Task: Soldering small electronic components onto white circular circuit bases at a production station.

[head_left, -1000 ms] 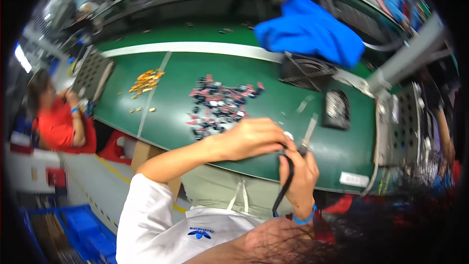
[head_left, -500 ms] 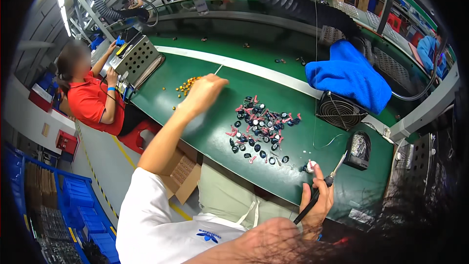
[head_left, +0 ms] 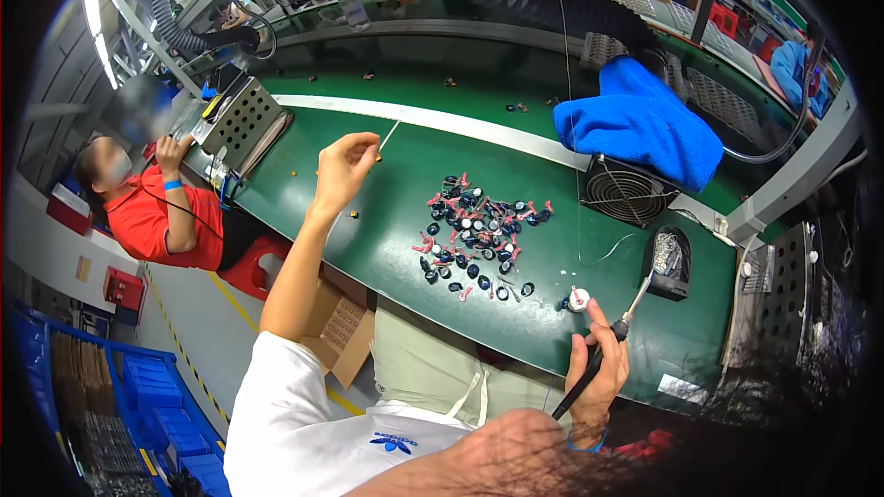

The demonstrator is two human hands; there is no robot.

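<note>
A black-handled soldering iron with a slim metal tip (head_left: 615,336) sits in the right hand (head_left: 599,364), fingers wrapped around its grip, tip pointing up and away over the near edge of the long green work surface (head_left: 387,221), close to a small round white part (head_left: 578,298) lying there. The left hand (head_left: 343,166) is raised over the surface at arm's length, fingertips pinched on a thin pale wire-like strip (head_left: 389,135) that sticks out up and to the right. Between the two hands lies a scattered heap of small black, blue and pink-red components (head_left: 479,235). Beyond it stand a square black fan with a wire grille (head_left: 626,191) and a crumpled bright blue cloth (head_left: 640,120), with a small black stand (head_left: 670,262) to the right. A person in a red shirt (head_left: 143,212) sits at the surface's left end.
</note>
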